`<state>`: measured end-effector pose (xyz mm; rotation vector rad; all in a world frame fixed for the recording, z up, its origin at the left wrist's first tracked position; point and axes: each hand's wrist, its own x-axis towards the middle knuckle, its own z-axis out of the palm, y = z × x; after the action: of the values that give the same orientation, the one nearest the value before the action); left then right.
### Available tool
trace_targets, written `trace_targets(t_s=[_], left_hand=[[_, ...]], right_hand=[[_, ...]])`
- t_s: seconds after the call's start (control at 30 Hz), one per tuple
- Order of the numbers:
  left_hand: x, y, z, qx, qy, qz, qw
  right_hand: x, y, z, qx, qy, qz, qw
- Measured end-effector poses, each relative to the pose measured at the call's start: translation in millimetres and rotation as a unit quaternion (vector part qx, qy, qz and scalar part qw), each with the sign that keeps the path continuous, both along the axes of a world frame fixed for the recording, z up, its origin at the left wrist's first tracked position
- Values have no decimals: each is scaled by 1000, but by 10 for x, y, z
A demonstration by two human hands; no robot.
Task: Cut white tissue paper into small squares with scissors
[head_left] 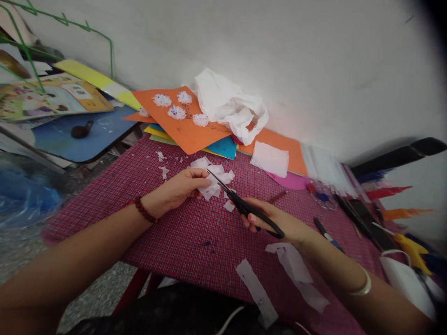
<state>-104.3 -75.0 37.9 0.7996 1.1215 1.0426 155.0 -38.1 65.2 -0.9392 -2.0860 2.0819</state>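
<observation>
My left hand (191,185) pinches a small piece of thin white paper over the checked cloth. Scissors (237,199) with black handles are in my right hand (260,216), their blades pointing up and left toward the fingers of my left hand. Beneath the blade tips lies a loose pile of cut white paper pieces (218,174). How far the blades are apart is hard to make out. Two longer strips of white paper, one a straight strip (256,291), the other a crumpled strip (298,274), lie near the front edge by my right forearm.
Behind the pile, an orange sheet (190,132) bears fluffy white paper flowers. A white plastic bag (226,100) leans against the wall. A folded white tissue (270,159) rests on orange paper. A marker (328,234) and pencil (278,197) lie right. A blue stool (80,139) stands left.
</observation>
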Motion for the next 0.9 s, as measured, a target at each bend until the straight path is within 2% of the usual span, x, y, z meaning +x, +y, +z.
trace_targets(t_s=[0.27, 0.43, 0.63, 0.77, 0.9], left_hand=[[7, -2, -15, 14, 12, -11, 1000], [15, -14, 17, 20, 12, -10, 1000], [-20, -9, 19, -17, 46, -21, 999], [-68, 20, -14, -17, 55, 28, 998], [-93, 37, -18, 30, 1, 82, 996]], right_hand=[[-19, -20, 15, -3, 6, -15, 1000], [-44, -63, -3, -7, -1, -47, 999], [-46, -61, -35, 8, -22, -69, 997], [-1, -36, 25, 22, -17, -47, 998], [90, -6, 56, 30, -21, -27, 999]])
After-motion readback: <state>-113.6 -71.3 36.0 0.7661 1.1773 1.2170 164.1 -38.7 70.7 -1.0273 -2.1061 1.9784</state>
